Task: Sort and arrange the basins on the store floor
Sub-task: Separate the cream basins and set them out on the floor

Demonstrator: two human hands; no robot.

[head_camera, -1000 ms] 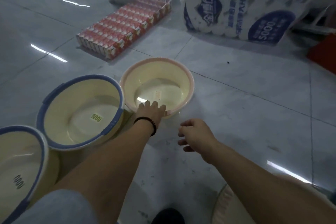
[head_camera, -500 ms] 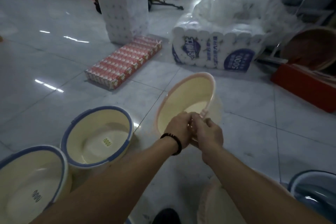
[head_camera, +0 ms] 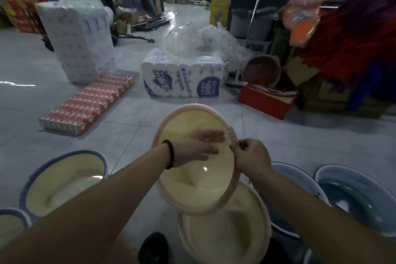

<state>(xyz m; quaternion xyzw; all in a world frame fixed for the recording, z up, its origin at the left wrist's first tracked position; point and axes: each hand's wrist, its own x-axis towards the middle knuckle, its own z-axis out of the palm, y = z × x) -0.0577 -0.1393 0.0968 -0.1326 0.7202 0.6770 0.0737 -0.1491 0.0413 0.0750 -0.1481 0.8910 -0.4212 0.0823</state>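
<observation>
A cream basin with a pink rim (head_camera: 192, 184) is held up off the floor, tilted toward me. My right hand (head_camera: 251, 154) grips its right rim. My left hand (head_camera: 198, 146) lies inside the basin with fingers stretched out flat against its wall. Right below it a second pink-rimmed cream basin (head_camera: 225, 231) stands on the floor. Two blue-rimmed cream basins sit at the left, one larger (head_camera: 62, 180) and one at the frame edge (head_camera: 10, 227). Two blue basins (head_camera: 353, 195) (head_camera: 297, 180) stand at the right.
On the tiled floor ahead lie a flat pack of red cartons (head_camera: 87, 105), a toilet-paper pack (head_camera: 182, 79) and a tall stack of paper rolls (head_camera: 79, 38). A red box (head_camera: 265, 100) and a brown basin (head_camera: 262, 70) stand at the right. My shoe (head_camera: 153, 246) is below.
The pink-rimmed basin has been lifted from the floor and brought toward me over another pink basin. My right hand took its rim; my left hand moved inside it.
</observation>
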